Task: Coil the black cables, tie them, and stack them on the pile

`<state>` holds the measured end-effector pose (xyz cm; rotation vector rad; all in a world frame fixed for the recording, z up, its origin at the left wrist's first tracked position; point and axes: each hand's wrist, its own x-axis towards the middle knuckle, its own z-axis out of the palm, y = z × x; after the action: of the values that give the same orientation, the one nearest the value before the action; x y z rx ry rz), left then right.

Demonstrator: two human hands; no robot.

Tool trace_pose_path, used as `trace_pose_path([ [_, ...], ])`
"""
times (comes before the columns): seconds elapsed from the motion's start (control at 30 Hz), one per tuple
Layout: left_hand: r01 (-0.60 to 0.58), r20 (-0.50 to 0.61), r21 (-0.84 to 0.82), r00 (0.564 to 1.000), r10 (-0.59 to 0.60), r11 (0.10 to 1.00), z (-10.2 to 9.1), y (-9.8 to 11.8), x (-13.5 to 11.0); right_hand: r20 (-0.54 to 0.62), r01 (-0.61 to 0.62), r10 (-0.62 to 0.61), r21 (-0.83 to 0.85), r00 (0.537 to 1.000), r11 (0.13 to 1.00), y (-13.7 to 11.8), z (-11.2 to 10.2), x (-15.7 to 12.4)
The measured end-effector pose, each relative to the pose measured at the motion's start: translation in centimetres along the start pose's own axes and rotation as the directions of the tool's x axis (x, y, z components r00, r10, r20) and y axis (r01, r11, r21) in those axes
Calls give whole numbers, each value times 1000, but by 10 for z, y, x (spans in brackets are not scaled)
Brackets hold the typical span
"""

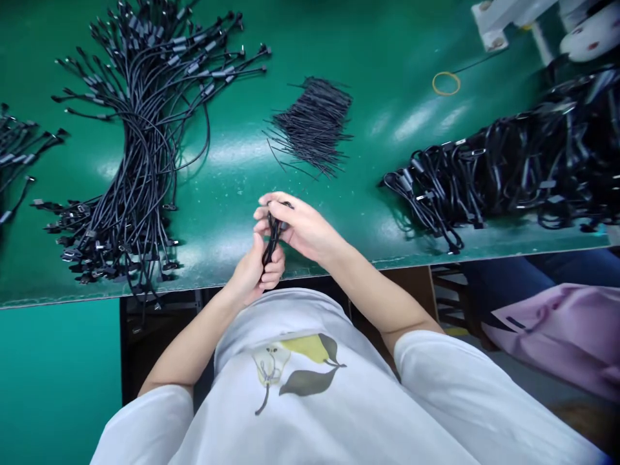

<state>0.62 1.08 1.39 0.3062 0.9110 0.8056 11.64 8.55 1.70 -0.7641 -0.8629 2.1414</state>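
Observation:
My left hand [254,271] is closed round the lower part of a folded black cable [272,240], held just above the table's front edge. My right hand [295,223] is closed on the cable's upper end, fingers curled over it. Both hands touch each other at the cable. A loose pile of short black twist ties [314,126] lies on the green table [232,181] beyond my hands.
A large bundle of straight black cables [140,142] lies at the left, with more at the far left edge [17,152]. A heap of coiled, tied cables [508,174] fills the right. A yellow rubber band [446,83] and white equipment [533,19] sit at the back right.

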Motion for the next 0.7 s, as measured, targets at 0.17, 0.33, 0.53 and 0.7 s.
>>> trace_pose_path([
  [0.17,41,-118,-54,992,-47,998,9,-6,9,-38,67,-63,127,997,990,-4,4,7],
  [0.33,-93,-135,76,985,103,993,2,-13,18,-219,69,-82,-67,972,995,17,-18,9],
  [0.53,-280,75,734,939,337,618,-10,-16,33,-145,4,-122,-629,982,777,25,-39,-34],
  [0.7,-339,222,923,854,471,181,-41,6,13,-281,-55,-637,-935,718,350,-49,-95,-85],
])
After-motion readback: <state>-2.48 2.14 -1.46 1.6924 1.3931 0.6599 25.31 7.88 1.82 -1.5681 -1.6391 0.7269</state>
